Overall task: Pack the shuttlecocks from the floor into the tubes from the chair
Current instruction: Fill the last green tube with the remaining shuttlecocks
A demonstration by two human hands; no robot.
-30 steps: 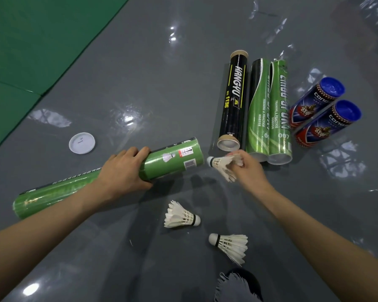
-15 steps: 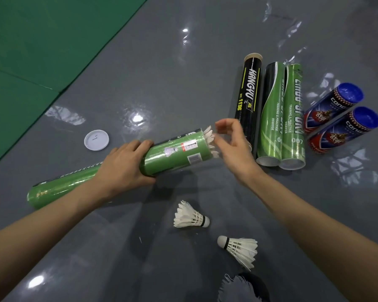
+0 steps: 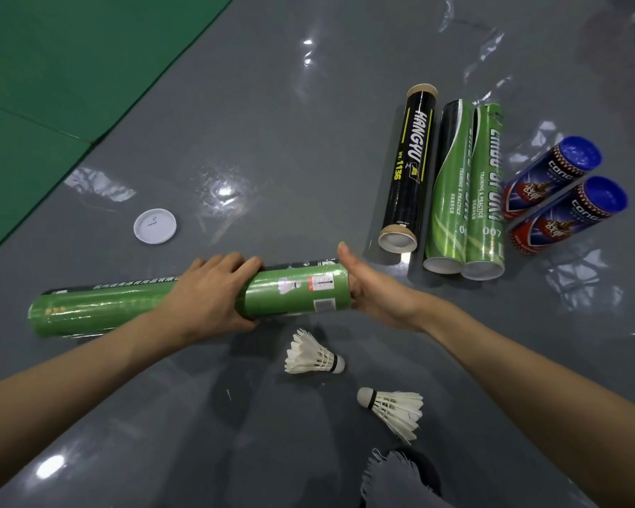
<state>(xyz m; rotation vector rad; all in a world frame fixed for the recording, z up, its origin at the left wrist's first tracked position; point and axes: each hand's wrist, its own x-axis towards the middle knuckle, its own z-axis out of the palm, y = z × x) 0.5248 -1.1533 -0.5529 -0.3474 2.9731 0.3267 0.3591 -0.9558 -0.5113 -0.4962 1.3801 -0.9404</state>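
Note:
A long green tube [image 3: 294, 291] lies across the grey floor, and my left hand [image 3: 209, 293] grips it around the middle. My right hand [image 3: 373, 287] presses its flat palm against the tube's right mouth, covering it, so the inside is hidden. Two white feather shuttlecocks lie on the floor in front of the tube, one [image 3: 314, 355] just below it and another [image 3: 393, 406] nearer me. To the right lie a black tube [image 3: 409, 170] and two green tubes [image 3: 468, 188] side by side, open ends toward me.
A white round lid [image 3: 154, 226] lies on the floor left of the tubes. Two short blue-capped cans [image 3: 561, 194] lie at the far right. Green matting [image 3: 33, 86] borders the grey floor on the left. A dark frayed object [image 3: 400, 478] sits at the bottom edge.
My right hand pushed the shuttlecock it held into the green tube's mouth and now lies flat against the opening. The tube has levelled out under my left hand.

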